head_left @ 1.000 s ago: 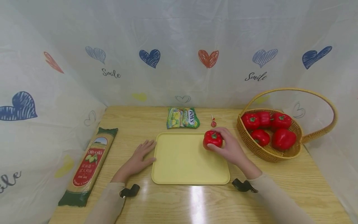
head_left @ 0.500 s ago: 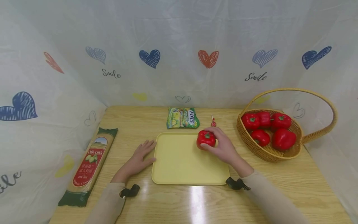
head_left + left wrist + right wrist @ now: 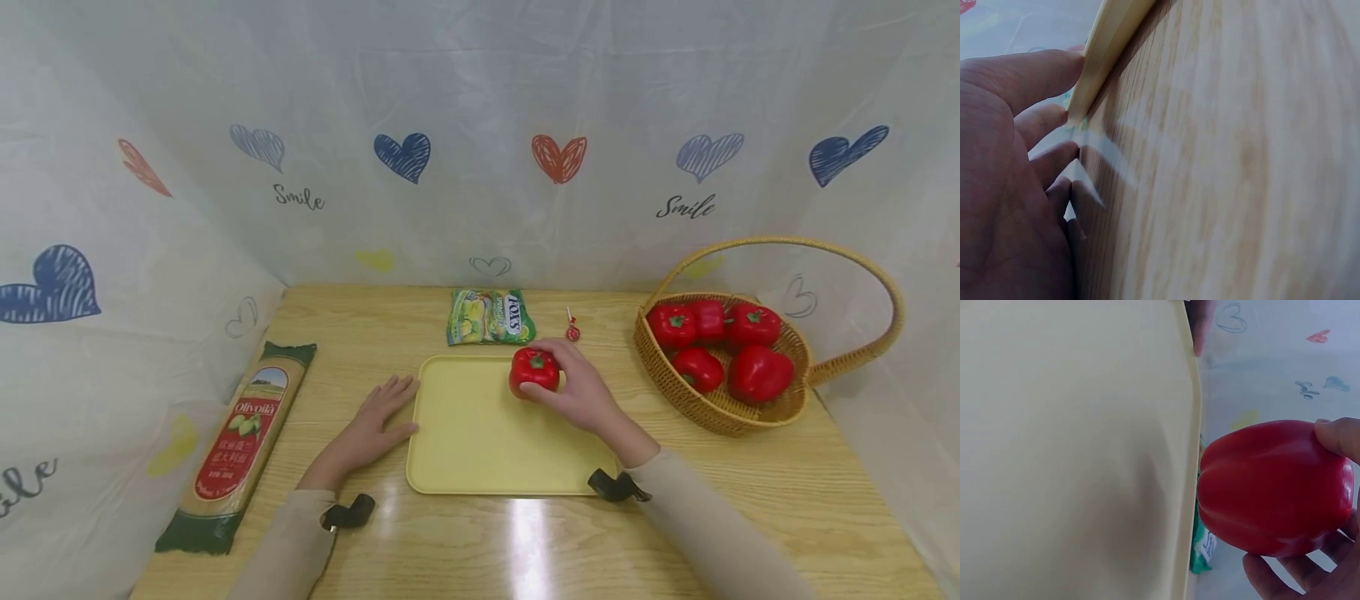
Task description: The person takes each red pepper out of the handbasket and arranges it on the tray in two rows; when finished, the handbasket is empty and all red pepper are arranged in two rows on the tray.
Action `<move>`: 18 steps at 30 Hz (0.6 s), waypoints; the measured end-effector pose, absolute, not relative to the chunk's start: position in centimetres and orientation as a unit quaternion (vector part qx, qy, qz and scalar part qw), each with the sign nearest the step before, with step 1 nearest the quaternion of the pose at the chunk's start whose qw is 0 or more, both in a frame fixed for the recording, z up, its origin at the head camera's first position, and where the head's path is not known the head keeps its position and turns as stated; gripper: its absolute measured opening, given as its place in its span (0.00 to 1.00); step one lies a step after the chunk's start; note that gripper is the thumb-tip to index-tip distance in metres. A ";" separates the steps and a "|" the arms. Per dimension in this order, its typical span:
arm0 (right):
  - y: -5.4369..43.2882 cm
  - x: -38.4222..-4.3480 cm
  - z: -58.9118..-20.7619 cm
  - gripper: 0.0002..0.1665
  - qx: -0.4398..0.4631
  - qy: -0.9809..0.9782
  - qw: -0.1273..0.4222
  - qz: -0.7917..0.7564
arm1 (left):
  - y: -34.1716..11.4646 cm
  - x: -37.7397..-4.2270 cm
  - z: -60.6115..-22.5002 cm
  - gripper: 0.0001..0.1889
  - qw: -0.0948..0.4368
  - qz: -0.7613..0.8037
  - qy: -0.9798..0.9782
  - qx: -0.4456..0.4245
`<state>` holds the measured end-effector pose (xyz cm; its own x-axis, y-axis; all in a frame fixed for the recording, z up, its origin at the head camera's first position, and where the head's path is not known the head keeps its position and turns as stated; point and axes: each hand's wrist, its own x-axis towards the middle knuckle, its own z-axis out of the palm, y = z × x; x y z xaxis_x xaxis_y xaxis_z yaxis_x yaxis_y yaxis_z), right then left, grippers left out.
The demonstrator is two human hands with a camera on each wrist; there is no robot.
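Reaching in from the right with the right hand (image 3: 576,390), forearm slanted up and leftward; grasping a red bell pepper (image 3: 534,375) by its sides, with the thumb curled round the near side and fingers round the far side, green stem upward; holding it over the far half of the yellow tray (image 3: 480,442), just right of the middle, raised off the surface in the right wrist view, above a soft shadow; resting the left hand (image 3: 375,421) at the tray's left rim, palm down, fingers stretched and relaxed, gripping nothing, only touching the rim with some fingertips; shifted leftward since a second ago with right hand and pepper together, away from the tray's right rim; unmoved at the left rim with the left hand; standing to the right, near the tray, with a tall arched handle (image 3: 783,240) and five more red peppers (image 3: 761,373) inside, three along the far side and two nearer: a wicker basket (image 3: 686,400); lying just beyond the tray, a green FOX'S bag (image 3: 491,317) and, beside it, a red lollipop (image 3: 573,332); lying well to the left, a long Olivoilà spaghetti pack (image 3: 236,450).
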<state>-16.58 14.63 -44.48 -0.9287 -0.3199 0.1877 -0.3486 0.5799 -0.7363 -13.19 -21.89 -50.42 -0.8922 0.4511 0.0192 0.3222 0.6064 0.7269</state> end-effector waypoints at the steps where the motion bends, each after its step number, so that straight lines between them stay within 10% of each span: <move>1: 14.5 -16.6 -44.5 0.35 0.189 -0.888 0.017 0.420 | -21.9 -13.2 -50.5 0.37 0.084 0.387 0.892 0.217; 18: 10.9 -17.9 -45.4 0.34 0.223 -0.880 0.002 0.418 | -21.9 -13.0 -50.5 0.37 0.067 0.388 0.892 0.222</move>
<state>-17.93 10.91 -45.42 -0.9006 -0.3905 0.1908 -0.3946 0.5504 -0.7358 -13.04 -21.86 -50.46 -0.8923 0.4483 0.0532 0.3445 0.6000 0.7220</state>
